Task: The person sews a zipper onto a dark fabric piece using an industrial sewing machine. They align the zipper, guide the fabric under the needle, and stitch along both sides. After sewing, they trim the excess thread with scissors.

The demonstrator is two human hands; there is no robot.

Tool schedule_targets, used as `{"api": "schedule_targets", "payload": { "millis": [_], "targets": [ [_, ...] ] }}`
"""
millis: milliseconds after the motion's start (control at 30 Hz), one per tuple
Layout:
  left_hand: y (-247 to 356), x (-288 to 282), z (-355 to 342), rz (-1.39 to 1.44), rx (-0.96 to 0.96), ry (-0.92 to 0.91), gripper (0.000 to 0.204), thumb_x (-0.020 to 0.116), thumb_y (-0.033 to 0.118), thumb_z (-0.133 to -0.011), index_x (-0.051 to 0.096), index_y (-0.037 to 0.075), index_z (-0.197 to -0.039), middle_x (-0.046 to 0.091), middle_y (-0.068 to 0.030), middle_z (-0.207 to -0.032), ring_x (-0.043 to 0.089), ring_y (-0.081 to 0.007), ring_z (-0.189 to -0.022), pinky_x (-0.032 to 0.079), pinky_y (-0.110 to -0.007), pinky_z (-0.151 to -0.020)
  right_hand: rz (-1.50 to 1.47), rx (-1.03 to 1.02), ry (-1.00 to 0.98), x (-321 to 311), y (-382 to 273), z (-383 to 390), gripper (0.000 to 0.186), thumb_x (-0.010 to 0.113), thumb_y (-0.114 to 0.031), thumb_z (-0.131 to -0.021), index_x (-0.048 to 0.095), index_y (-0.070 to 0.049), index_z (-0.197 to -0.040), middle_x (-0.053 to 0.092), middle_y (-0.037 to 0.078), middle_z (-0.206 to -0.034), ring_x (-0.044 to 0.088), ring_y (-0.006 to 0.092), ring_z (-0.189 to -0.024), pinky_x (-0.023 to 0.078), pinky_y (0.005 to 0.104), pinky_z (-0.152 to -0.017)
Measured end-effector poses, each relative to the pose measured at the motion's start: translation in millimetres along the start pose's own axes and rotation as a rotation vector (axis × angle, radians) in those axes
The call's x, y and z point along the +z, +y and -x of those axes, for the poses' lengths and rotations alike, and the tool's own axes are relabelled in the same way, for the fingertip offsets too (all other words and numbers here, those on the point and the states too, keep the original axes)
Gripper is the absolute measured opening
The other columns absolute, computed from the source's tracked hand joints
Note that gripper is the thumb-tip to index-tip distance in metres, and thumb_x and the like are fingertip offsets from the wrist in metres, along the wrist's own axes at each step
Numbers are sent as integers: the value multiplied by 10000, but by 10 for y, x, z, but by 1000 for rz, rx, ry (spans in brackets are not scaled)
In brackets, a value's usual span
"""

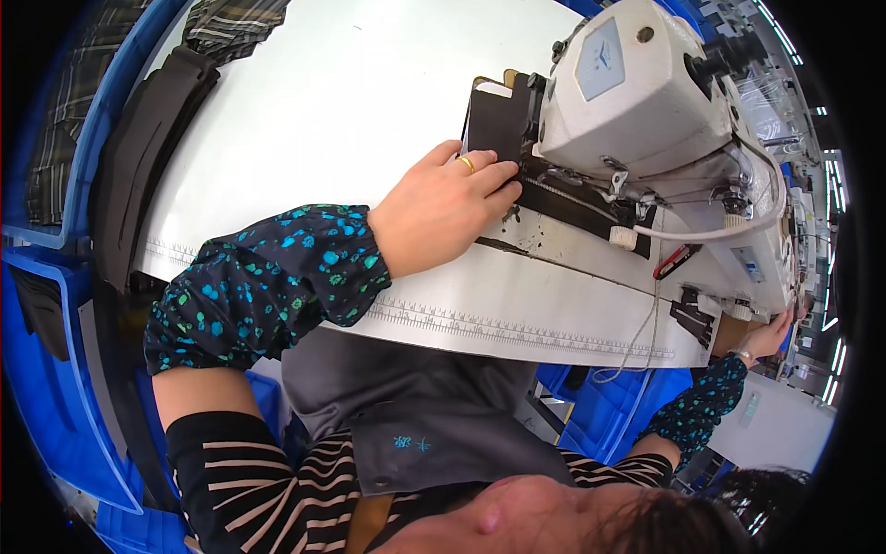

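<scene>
Left hand [438,208] lies palm down, its fingers extended and only slightly parted, gripping nothing that shows. Its fingertips rest at the near end of a dark piece [492,120], which reaches away from the hand along the end of the sewing machine [637,111] and has a tan edge at its far end. A gold ring [467,164] circles one finger. Just right of the fingertips are the metal parts under the machine's head; the white body extends further right.

Behind the hand, a dark sleeve [277,277] with blue and green spots covers the forearm. Beneath the palm spreads the white desk [323,111], with a ruler strip [480,325] along its edge on the wearer's side. Right of the hand and nearer the body, a red tool [678,261] lies beside the machine, and a pale cord [655,305] hangs down past the desk edge.

Well to the left of the hand are a dark stack [152,152] and, beyond it, striped cloth [235,28]; a blue bin [100,129] stands outside the desk.

Far right of the left hand, past the machine, is the right hand [768,340], small near the picture's rim; I cannot tell whether it holds anything.
</scene>
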State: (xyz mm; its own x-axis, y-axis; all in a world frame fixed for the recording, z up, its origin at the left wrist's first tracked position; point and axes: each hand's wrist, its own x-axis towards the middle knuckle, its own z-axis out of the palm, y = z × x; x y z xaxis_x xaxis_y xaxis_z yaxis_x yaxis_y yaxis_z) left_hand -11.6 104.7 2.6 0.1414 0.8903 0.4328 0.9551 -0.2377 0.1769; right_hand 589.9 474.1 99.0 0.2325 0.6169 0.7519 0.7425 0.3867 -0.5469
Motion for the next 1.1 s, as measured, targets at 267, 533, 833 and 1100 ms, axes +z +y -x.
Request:
{"api": "schedule_targets", "payload": {
  "millis": [267,533,833,1100],
  "targets": [
    [-19,64,19,13,-3,23,351,693,198,-967,709,100,-1304,674,-68,-1400,615,-256,-1320,470,-454,-1102,54,172,-107,-208,163,-467,591,567,-469,-1090,667,31,-1390,712,159,-1356,671,254,-1179,519,344,-994],
    [-5,59,21,12,-12,-7,376,676,170,-939,705,105,-1308,654,-59,-1426,606,-251,-1334,454,-460,-1129,115,158,-158,-202,368,-585,636,517,-503,-1101,644,39,-1410,711,188,-1352,675,274,-1170,499,351,-1000],
    [6,45,17,14,-32,-40,367,661,171,-948,709,101,-1305,659,-60,-1414,602,-248,-1337,441,-449,-1139,-194,214,-49,-42,377,-147,606,480,-464,-1128,654,68,-1361,713,135,-1321,665,237,-1127,514,355,-1000],
    [-65,-22,-11,88,14,-59,506,739,94,-809,686,44,-1309,665,-93,-1398,627,-262,-1299,547,-371,-1058,-346,190,15,-76,453,-68,529,446,-360,-1153,630,86,-1369,680,132,-1359,662,236,-1146,511,370,-1021]
  ]
}}
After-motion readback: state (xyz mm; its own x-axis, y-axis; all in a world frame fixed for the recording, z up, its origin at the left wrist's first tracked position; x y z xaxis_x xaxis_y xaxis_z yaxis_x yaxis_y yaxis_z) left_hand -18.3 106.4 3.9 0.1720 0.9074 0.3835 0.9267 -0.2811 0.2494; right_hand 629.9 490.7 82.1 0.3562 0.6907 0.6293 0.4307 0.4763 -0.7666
